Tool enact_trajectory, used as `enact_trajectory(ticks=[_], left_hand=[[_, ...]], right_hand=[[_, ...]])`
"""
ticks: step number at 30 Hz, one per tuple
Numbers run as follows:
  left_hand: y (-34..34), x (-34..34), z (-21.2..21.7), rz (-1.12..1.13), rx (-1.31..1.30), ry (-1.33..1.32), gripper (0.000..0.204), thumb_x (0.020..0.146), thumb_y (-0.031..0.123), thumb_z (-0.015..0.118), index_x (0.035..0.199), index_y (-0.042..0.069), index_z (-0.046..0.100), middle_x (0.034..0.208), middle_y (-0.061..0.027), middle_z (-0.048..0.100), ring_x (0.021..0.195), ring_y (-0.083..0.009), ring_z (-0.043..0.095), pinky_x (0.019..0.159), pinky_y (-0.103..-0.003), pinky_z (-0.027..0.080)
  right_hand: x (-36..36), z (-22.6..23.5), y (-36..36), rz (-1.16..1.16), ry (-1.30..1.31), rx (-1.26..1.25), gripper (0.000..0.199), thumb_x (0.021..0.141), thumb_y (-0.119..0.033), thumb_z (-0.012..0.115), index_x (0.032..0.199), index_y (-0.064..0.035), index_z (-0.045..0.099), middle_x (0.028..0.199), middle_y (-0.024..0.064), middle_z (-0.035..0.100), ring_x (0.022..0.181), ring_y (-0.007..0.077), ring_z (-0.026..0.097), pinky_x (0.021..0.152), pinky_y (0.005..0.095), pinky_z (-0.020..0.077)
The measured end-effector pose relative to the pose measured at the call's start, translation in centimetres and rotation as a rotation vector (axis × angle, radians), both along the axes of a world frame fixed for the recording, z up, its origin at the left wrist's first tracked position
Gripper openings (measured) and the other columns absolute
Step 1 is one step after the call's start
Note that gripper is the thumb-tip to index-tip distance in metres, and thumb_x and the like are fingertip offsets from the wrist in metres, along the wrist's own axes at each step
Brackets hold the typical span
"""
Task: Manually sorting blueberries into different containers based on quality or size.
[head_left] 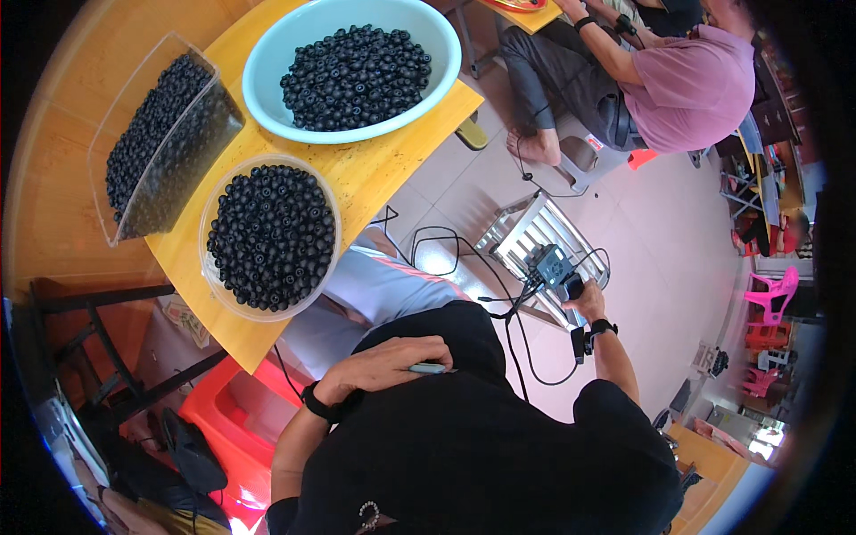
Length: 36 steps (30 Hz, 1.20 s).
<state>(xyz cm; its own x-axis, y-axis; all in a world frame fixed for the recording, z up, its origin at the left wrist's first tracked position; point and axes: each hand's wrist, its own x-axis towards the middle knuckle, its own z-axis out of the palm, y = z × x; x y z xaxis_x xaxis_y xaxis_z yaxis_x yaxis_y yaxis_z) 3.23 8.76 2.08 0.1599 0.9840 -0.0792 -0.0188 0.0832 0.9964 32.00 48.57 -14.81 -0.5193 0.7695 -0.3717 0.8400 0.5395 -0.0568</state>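
My left hand (390, 364) lies closed against my black shirt, a slim pale-teal thing (428, 367) showing by its fingers. To the right, my right hand (588, 303) reaches down over a slatted metal stool (538, 230) and grips a small black thing (572, 287), whose kind I cannot make out. Beside it on the stool sits a black box-shaped device (551, 265) with several cables. Small dark round pieces, berries or beads, fill a round clear tub (334, 241); more lie in a light-blue basin (259, 85) and a clear rectangular bin (198, 143).
The three containers stand on a yellow table (383, 169) at upper left. Black cables (510, 343) trail between the stool and me. A red plastic stool (209, 401) is at lower left. Another person in a pink shirt (691, 89) sits at upper right; pink chairs (771, 294) stand far right.
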Motion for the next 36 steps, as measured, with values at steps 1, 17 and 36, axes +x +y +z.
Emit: enact_trajectory(ticks=[1, 17, 36], left_hand=[[0.0, 0.0, -0.1, 0.002, 0.002, -0.002, 0.018, 0.084, 0.011, 0.050, 0.100, 0.003, 0.048, 0.097, -0.0100, 0.050, 0.095, -0.0274, 0.052, 0.080, -0.036, 0.041], [-0.4, -0.1, 0.1, 0.021, -0.006, 0.004, 0.019, 0.084, 0.010, 0.051, 0.101, 0.003, 0.048, 0.098, -0.0094, 0.050, 0.094, -0.0270, 0.052, 0.079, -0.036, 0.041], [-0.4, 0.2, -0.3, 0.022, -0.001, 0.013, 0.021, 0.082, 0.009, 0.052, 0.101, 0.004, 0.048, 0.098, -0.0088, 0.050, 0.095, -0.0261, 0.052, 0.080, -0.036, 0.041]], right_hand=[[0.0, 0.1, 0.0, 0.004, -0.001, 0.000, 0.074, 0.039, -0.029, 0.087, 0.095, 0.0017, 0.049, 0.091, 0.0195, 0.059, 0.093, 0.0352, 0.057, 0.082, 0.0397, 0.0463], [-0.3, 0.7, -0.1, -0.021, -0.014, -0.025, 0.073, 0.039, -0.030, 0.089, 0.090, 0.0000, 0.047, 0.086, 0.0195, 0.059, 0.085, 0.0357, 0.058, 0.075, 0.0407, 0.0473], [0.5, 0.7, -0.4, -0.091, 0.152, -0.071, 0.070, 0.041, -0.028, 0.088, 0.093, -0.0023, 0.049, 0.091, 0.0172, 0.057, 0.089, 0.0336, 0.055, 0.080, 0.0396, 0.0455]])
